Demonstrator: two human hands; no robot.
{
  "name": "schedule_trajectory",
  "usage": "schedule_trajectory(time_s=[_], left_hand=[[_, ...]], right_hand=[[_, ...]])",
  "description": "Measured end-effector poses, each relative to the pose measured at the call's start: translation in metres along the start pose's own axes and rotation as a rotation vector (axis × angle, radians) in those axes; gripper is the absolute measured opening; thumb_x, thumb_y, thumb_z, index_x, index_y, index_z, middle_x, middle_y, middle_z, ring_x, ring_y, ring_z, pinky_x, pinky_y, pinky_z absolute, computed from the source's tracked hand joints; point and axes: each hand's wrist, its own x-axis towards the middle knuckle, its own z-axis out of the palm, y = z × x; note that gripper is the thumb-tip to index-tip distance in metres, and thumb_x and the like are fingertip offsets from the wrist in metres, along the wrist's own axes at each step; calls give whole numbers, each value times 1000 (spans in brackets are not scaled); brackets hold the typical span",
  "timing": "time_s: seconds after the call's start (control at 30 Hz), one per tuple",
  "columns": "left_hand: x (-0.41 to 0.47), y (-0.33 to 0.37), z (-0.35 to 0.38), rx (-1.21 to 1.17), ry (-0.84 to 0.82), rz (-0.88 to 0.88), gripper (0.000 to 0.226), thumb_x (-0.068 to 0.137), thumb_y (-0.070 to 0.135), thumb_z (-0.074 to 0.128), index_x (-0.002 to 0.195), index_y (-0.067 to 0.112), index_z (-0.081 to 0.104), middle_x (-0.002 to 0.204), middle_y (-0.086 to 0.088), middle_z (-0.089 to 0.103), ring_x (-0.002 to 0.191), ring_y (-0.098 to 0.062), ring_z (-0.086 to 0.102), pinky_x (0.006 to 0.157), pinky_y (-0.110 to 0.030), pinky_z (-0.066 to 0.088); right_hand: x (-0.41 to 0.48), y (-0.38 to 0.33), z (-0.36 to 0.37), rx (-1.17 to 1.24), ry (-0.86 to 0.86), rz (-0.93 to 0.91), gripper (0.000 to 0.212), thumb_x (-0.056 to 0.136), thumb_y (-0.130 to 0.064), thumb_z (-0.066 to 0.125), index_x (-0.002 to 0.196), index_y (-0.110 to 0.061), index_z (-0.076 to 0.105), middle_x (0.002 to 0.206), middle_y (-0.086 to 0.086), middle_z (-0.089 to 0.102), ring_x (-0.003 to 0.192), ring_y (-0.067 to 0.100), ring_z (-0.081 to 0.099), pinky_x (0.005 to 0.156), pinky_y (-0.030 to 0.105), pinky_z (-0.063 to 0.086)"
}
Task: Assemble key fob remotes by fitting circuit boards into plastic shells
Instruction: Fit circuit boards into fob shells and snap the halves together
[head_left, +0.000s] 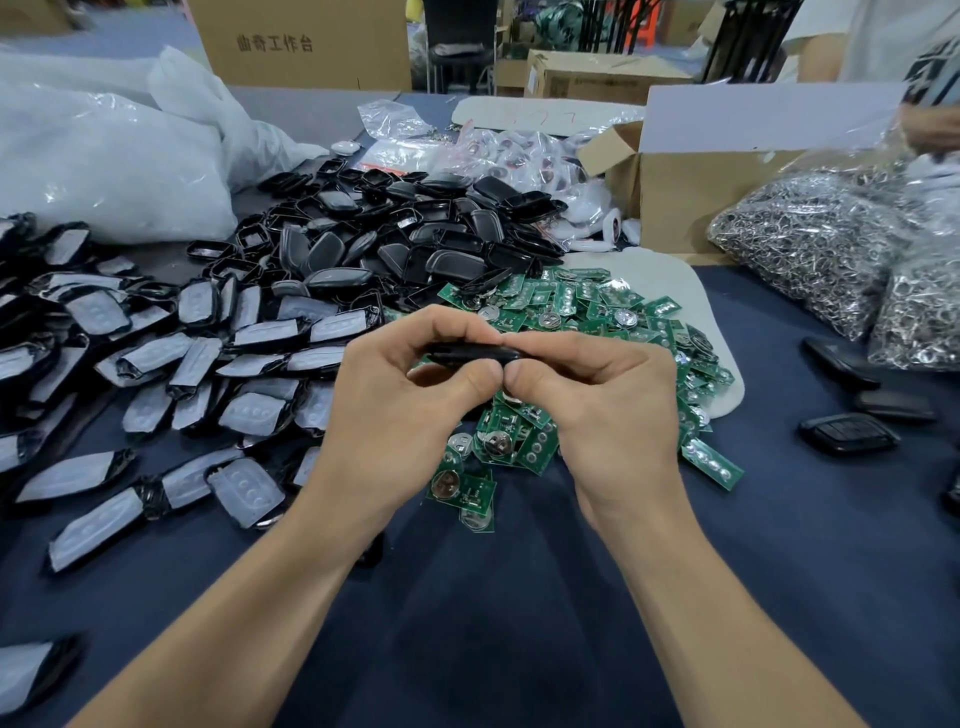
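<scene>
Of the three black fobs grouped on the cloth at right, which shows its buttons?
The nearest fob: its gridded button face points up. The middle fob and far fob show only plain black.

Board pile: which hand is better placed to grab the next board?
Right, probably. Left hand and right hand both pinch the black shell, but the green board pile spreads mostly under and right of the right hand, away from the left.

Dark-blue table (519, 597); black shells (389, 234); green circuit boards (597, 306); ring bags (810, 244)
</scene>
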Motion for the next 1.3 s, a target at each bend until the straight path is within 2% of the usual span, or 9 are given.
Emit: schedule_trajectory(time_s=[0.13, 0.27, 0.5, 0.63, 0.73, 0.83, 1.03, 1.17, 1.3], left_hand=[[-1, -1, -1, 24, 2, 9, 28, 83, -10, 76, 85, 18, 74, 81, 1, 74, 75, -10, 67, 68, -25, 58], [-2, -1, 0, 1, -5, -4, 31, 82, -14, 75, 82, 18, 71, 82, 14, 72, 77, -3, 66, 72, -21, 57], [-2, -3, -3, -17, -1, -27, 32, 80, -19, 73, 77, 13, 71, 84, 11, 73, 82, -3, 68, 72, -18, 55], [-1, -4, -4, -18, 14, -28, 30, 80, -12, 78, 79, 18, 75, 84, 9, 76, 78, -6, 70, 70, -19, 57], [2, -5, -5, -98, 53, -74, 32, 73, 2, 82, 93, 26, 82, 92, -1, 80, 84, -15, 73, 74, -27, 60], [6, -7, -7, -222, 94, -118, 41, 77, -12, 77, 99, 22, 81, 96, -2, 80, 90, -14, 72, 79, -21, 56], [6, -5, -9, -197, 94, -78, 44, 80, -15, 75, 103, 22, 81, 95, -3, 81, 89, -13, 75, 80, -20, 57], [2, -4, -6, -81, 9, -71, 44, 78, -2, 83, 115, 23, 78, 108, 3, 80, 107, -13, 75, 89, -26, 60], [-2, -5, -1, 162, 57, -97, 37, 84, 9, 81, 106, 39, 81, 103, 18, 79, 100, -3, 75, 88, -27, 61]], right_hand=[[-1, 0, 1, -8, 13, 9, 23, 68, -8, 80, 84, -23, 84, 76, 2, 79, 75, 27, 77, 72, 34, 63], [-2, 1, 1, -25, 19, 20, 22, 66, -11, 81, 82, -25, 84, 77, 0, 79, 75, 23, 78, 73, 36, 63], [-3, 5, 1, -61, 18, 31, 22, 67, -12, 82, 85, -25, 84, 77, -2, 80, 76, 21, 78, 73, 40, 64], [-3, 3, 2, -26, -6, 50, 19, 70, -9, 80, 85, -21, 84, 77, 1, 80, 72, 17, 77, 69, 30, 60], [-1, 1, 3, 215, -14, 233, 17, 82, 4, 77, 86, -11, 82, 80, 10, 79, 70, 20, 75, 68, 27, 60], [1, 0, 2, 413, -21, 438, 16, 90, 11, 66, 91, -1, 75, 86, 16, 77, 73, 24, 76, 67, 28, 63], [1, -3, 1, 173, -196, 413, 10, 93, 6, 65, 92, 2, 74, 81, 16, 72, 68, 23, 70, 63, 27, 61], [2, -5, 5, 528, -188, 600, 9, 100, 0, 57, 94, -1, 64, 74, 12, 74, 61, 19, 73, 57, 28, 61], [0, -4, 8, 536, -310, 659, 19, 105, -4, 49, 96, -3, 65, 75, 13, 74, 65, 22, 75, 59, 32, 62]])
